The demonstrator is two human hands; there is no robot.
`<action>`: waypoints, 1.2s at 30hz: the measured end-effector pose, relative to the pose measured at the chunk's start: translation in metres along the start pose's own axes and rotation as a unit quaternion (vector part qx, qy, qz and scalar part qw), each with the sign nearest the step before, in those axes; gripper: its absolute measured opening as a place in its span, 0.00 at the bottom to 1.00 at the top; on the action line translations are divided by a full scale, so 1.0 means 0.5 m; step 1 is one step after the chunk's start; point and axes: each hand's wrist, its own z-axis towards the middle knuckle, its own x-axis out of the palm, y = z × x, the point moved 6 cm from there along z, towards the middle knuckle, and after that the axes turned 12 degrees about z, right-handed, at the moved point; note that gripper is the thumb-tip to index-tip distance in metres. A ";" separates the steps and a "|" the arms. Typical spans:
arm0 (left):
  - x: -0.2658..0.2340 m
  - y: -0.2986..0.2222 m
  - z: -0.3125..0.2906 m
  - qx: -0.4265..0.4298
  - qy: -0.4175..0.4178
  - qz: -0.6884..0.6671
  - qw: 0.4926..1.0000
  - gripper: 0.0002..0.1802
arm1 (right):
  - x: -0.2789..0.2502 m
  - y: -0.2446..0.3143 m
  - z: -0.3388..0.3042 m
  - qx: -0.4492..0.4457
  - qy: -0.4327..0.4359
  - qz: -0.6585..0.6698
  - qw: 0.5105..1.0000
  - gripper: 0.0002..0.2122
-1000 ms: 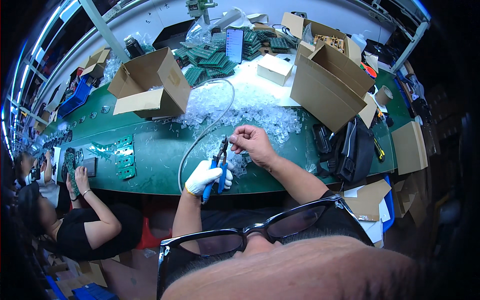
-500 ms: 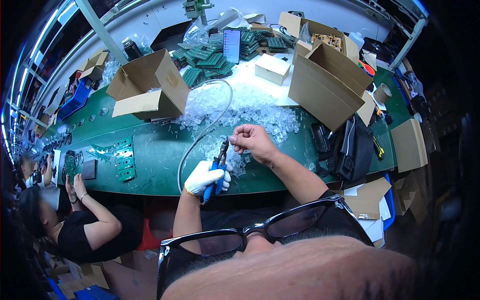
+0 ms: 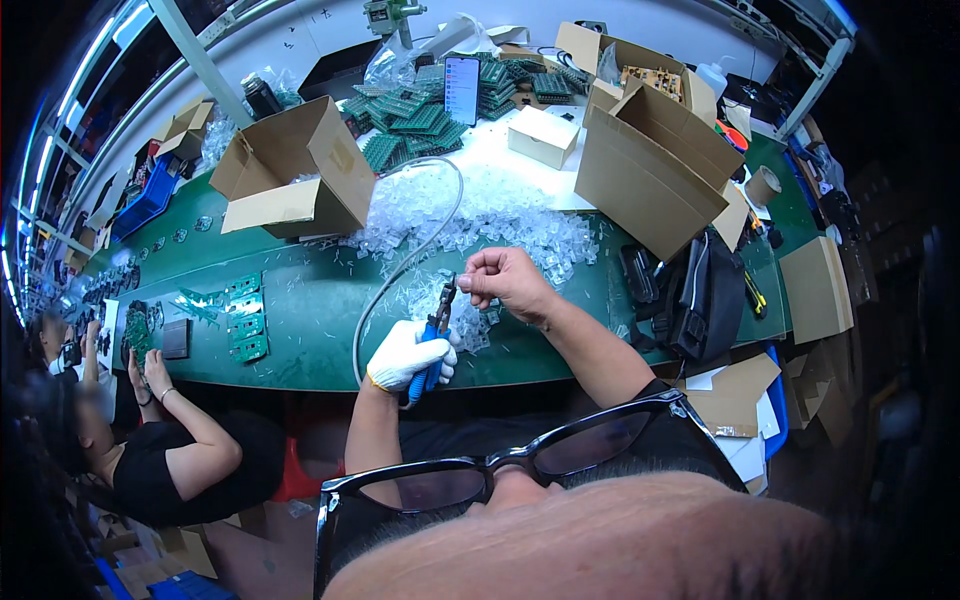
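My left hand [image 3: 408, 357], in a white knit glove, is closed around the blue handles of a pair of nippers [image 3: 432, 330]. Their dark jaws point up and away from me, over the green table. Bare and pinched, my right hand [image 3: 508, 284] has its fingertips right beside the jaw tips. Whatever sits between those fingertips is too small to make out. Beneath and beyond both hands lies a heap of small clear plastic pieces [image 3: 490, 215], with thin slivers scattered round it. A grey hose [image 3: 400, 265] arcs from the heap's far side down to my left hand.
Cardboard boxes stand left [image 3: 300, 180] and right [image 3: 655, 165] of the heap. Behind are stacked green circuit boards [image 3: 415, 115], an upright phone [image 3: 462, 90] and a white box [image 3: 543, 137]. A black bag [image 3: 705, 300] lies right. At left, a co-worker [image 3: 190, 440] handles boards.
The nippers' handles sit closer together in my left hand now. My right hand keeps its pinch beside the jaws, almost unmoved.
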 end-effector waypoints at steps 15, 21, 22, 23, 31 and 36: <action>-0.047 0.025 0.023 0.153 0.099 -0.211 0.961 0.34 | 0.007 -0.011 0.010 -0.063 0.024 -0.218 0.974 0.09; -0.036 0.022 0.021 0.151 0.087 -0.187 0.967 0.37 | 0.045 0.025 -0.018 -0.174 0.053 -0.456 0.871 0.16; -0.034 0.020 0.021 0.151 0.093 -0.186 0.966 0.37 | 0.038 0.025 -0.015 -0.174 0.053 -0.457 0.871 0.16; -0.033 0.018 0.020 0.151 0.093 -0.187 0.966 0.37 | 0.016 0.036 -0.008 -0.190 0.001 -0.458 0.868 0.15; -0.027 0.008 0.017 0.153 0.089 -0.179 0.968 0.39 | -0.090 0.059 0.044 -0.301 -0.181 -0.551 0.757 0.14; -0.023 0.005 0.017 0.150 0.091 -0.170 0.970 0.39 | -0.089 0.034 0.065 -0.280 -0.144 -0.594 0.741 0.15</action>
